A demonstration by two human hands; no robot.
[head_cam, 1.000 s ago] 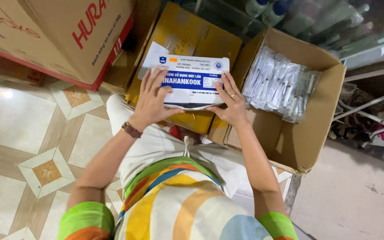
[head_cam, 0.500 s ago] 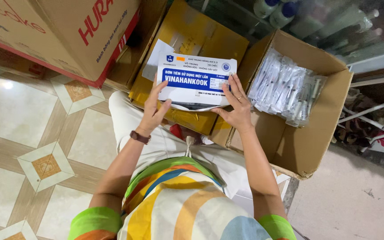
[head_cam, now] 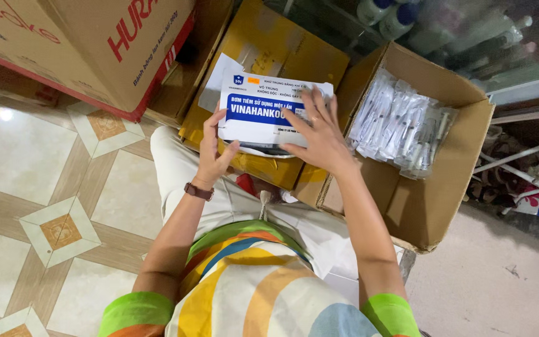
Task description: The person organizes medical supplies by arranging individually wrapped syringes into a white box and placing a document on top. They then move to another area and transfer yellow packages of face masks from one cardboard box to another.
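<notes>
A white carton with a blue band (head_cam: 263, 109) rests on a yellow box (head_cam: 269, 59) in front of me. My left hand (head_cam: 214, 156) grips the carton's left near corner, thumb under its edge. Flat on the carton's lid lies my right hand (head_cam: 319, 134), fingers spread and covering the right part of the blue band; a ring shows on one finger. The carton's near side gapes slightly, dark inside.
An open brown cardboard box (head_cam: 432, 206) at the right holds several clear plastic-wrapped packets (head_cam: 397, 122). A large cardboard box with red lettering (head_cam: 88, 43) stands at the upper left on the patterned tile floor (head_cam: 38, 187). Bottles (head_cam: 388, 12) sit behind glass above.
My right hand has slid from the carton's right edge onto its top face. My left hand moved from the lid down to the left near corner.
</notes>
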